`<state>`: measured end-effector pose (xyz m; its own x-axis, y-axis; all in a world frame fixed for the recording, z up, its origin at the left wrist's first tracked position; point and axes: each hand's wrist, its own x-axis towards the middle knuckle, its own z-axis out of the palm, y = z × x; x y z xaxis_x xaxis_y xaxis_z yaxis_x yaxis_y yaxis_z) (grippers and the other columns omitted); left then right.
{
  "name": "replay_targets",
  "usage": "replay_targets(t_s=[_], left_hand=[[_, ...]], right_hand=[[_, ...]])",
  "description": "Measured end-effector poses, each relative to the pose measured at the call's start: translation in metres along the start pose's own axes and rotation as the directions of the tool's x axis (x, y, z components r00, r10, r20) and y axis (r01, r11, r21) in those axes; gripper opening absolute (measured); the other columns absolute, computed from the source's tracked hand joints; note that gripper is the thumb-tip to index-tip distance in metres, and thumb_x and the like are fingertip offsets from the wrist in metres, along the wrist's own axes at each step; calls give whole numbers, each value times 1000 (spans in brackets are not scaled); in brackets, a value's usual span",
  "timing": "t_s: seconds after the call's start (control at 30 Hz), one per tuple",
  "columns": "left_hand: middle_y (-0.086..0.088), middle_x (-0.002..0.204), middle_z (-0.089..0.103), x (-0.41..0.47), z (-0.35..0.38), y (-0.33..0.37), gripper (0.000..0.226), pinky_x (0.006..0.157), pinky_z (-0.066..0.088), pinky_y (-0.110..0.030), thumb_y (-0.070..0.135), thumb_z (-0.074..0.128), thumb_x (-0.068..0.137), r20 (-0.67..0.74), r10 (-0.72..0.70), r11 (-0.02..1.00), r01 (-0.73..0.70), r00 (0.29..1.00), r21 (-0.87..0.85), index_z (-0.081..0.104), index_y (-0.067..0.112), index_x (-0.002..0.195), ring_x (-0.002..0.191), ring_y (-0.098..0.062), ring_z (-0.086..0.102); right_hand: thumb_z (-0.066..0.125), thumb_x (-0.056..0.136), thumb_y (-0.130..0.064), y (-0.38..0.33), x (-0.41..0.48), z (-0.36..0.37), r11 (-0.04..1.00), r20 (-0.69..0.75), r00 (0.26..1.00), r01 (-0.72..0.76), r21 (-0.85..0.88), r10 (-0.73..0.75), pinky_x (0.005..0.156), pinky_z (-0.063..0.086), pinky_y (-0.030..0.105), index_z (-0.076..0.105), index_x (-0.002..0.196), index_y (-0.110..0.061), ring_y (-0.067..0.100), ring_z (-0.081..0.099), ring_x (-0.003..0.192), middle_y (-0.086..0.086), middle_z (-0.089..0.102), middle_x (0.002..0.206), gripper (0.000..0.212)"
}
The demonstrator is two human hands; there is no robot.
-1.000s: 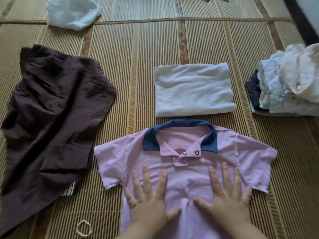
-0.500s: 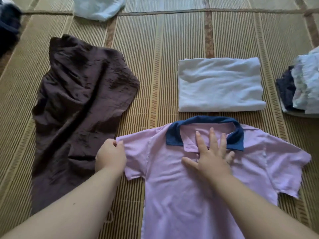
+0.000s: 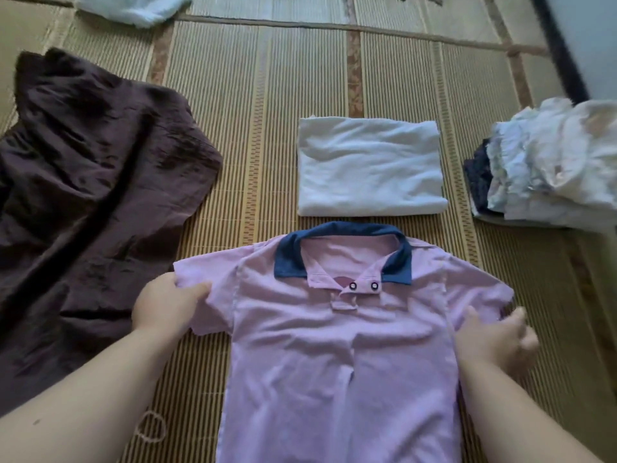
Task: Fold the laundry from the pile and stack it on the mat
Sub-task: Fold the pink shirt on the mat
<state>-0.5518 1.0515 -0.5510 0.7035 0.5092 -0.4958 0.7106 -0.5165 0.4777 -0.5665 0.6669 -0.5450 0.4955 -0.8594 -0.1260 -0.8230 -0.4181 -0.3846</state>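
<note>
The shirt (image 3: 334,345) lies flat on the mat (image 3: 267,128). The left hand (image 3: 163,305) pinches its nine-o'clock sleeve (image 3: 213,295); the right hand (image 3: 494,339) grips the three-o'clock one.

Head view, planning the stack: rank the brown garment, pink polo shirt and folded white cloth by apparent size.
1-2. brown garment, pink polo shirt: alike, both cropped, polo nearer, unranked.
3. folded white cloth.

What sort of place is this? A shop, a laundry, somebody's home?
Probably a home, on a room's floor: a woven straw mat covers the ground, a pink polo shirt lies spread flat on it, and a folded white garment and a stack of light clothes sit nearby.
</note>
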Motion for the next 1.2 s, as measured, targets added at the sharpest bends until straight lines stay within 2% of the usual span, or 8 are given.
replay_targets(t_s=[0.17,0.3,0.53,0.7,0.87,0.93,1.03,1.2], left_hand=[[-11,86,62,-8,5,5,21,70,44,-40,26,60,89,-81,144,989,-146,986,-13,58,5,90,83,-33,57],[-12,85,59,-16,15,9,28,68,38,-38,30,51,95,-131,174,982,-182,976,-57,57,3,91,84,-35,57],[1,87,62,-62,22,58,11,67,41,-32,24,51,96,-169,283,925,-316,944,-214,58,16,101,80,-23,58],[4,101,66,-88,54,90,35,74,55,-35,38,62,88,301,395,918,-380,868,-110,59,29,121,86,-15,64],[-8,125,51,-66,72,77,48,102,33,-40,42,51,83,-22,646,751,-630,763,198,61,18,123,120,-32,43],[-12,153,27,-51,76,69,65,114,17,-45,51,37,85,72,651,691,-629,755,356,41,20,143,141,-33,18],[-2,157,-24,-30,90,54,72,116,-6,-46,63,22,92,308,450,636,-543,838,549,-5,32,151,144,-23,-23],[-1,156,-28,-23,94,58,80,116,-7,-50,66,29,89,352,365,661,-506,862,554,-14,35,149,144,-23,-23]], right_hand=[[76,76,-36,10,40,-11,993,245,964,-81,-87,100,101,38,45,39,139,-1,43,46,123,27,47,135,81],[70,80,-25,6,54,-24,998,366,929,-44,-52,60,69,46,34,63,96,0,32,59,81,16,63,87,31],[62,81,-10,-15,23,-41,945,190,936,256,203,-295,56,32,31,49,84,-11,26,49,67,-2,49,69,13],[67,83,-29,-35,-22,-30,816,465,683,547,186,-564,60,36,27,57,80,-21,12,53,73,-8,55,80,13],[58,84,-16,-32,-3,0,662,250,620,737,140,-743,98,40,36,62,119,-12,33,54,114,12,59,124,36],[50,92,-35,-29,8,13,607,459,544,794,-12,-702,116,15,44,30,148,-21,30,14,146,9,18,158,61],[29,94,-58,-19,17,32,550,642,525,814,-187,-559,115,-9,48,-8,150,-34,23,-28,142,-1,-30,154,71],[26,88,-70,-21,22,38,573,657,521,804,-161,-546,112,-12,53,-3,150,-37,23,-28,142,-3,-26,157,76]])
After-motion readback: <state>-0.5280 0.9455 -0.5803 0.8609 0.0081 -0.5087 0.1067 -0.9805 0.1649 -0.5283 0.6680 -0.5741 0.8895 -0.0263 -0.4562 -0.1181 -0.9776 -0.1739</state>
